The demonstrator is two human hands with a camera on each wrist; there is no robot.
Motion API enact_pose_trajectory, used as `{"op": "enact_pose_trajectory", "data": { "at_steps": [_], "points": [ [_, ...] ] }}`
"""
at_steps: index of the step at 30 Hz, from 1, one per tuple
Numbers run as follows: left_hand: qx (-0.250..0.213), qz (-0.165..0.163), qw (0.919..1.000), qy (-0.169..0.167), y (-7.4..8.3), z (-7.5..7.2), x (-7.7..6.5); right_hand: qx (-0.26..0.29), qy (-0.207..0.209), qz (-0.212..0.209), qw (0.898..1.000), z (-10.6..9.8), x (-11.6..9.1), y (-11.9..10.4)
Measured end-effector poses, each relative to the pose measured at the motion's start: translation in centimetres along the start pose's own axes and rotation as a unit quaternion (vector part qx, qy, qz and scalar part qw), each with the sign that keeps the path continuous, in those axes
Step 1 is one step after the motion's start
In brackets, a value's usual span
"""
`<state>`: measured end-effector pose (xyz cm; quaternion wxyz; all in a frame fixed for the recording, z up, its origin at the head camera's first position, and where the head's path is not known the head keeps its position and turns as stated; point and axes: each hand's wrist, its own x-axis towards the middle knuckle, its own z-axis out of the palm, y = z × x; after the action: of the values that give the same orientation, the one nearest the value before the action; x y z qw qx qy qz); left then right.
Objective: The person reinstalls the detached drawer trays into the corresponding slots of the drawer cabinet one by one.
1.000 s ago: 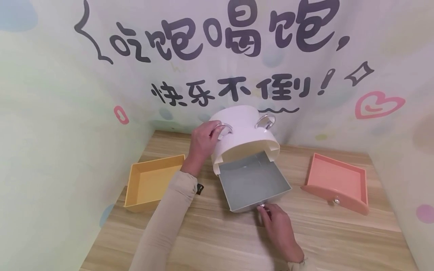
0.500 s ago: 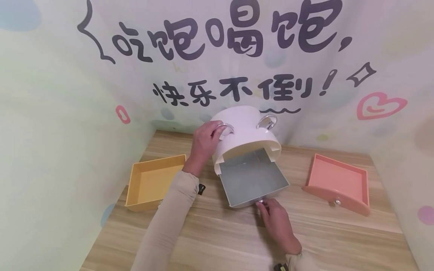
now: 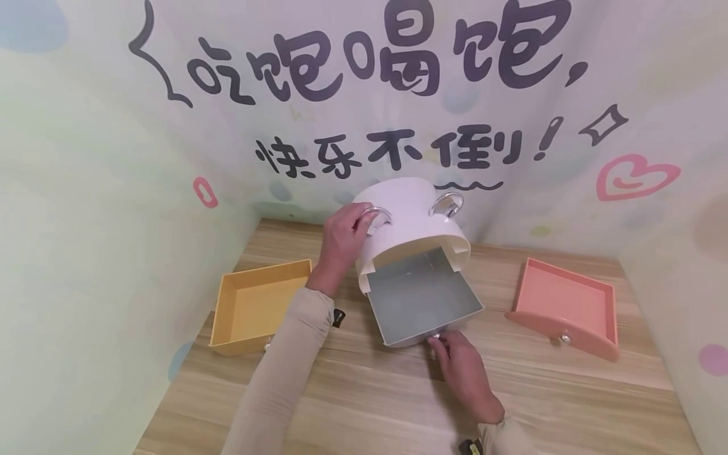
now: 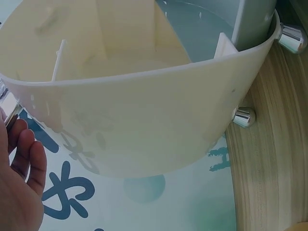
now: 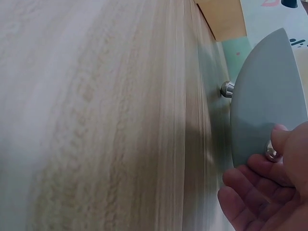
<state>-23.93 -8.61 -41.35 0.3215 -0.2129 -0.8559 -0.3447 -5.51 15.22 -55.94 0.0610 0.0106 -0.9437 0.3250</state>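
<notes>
A white rounded storage box [image 3: 400, 212] with two silver ring handles on top stands at the back of the table, its open front facing me. My left hand [image 3: 344, 230] grips the left ring handle [image 3: 378, 215]; in the left wrist view the fingers [image 4: 36, 166] curl at that handle. A grey drawer [image 3: 423, 300] sits partly inside the box, its front part sticking out. With thumb and fingers my right hand [image 3: 465, 373] pinches the silver knob [image 5: 272, 151] on the drawer's curved front. Short silver feet [image 4: 244, 117] show under the box.
A yellow drawer [image 3: 258, 306] lies to the left, partly behind my left sleeve. On the right is a pink drawer [image 3: 569, 294] with a round knob. The wood-grain table [image 3: 364, 404] meets a printed wall cloth [image 3: 318, 126] at the back.
The grey drawer has slid slightly deeper into the white box, with my right hand moving forward on its knob. My left hand stays on the ring handle.
</notes>
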Motion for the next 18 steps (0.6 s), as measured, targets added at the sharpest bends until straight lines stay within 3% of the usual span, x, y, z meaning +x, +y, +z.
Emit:
{"op": "enact_pose_trajectory", "data": {
  "at_steps": [9,18],
  "points": [
    [0.002,-0.005,1.0,-0.002,0.0,-0.1,0.0,-0.005,-0.011,0.003,1.0,0.1,0.4,-0.2],
    [0.002,-0.001,1.0,-0.002,0.0,0.0,0.0,-0.003,0.01,-0.016,1.0,0.5,1.1,-0.3]
  ]
}}
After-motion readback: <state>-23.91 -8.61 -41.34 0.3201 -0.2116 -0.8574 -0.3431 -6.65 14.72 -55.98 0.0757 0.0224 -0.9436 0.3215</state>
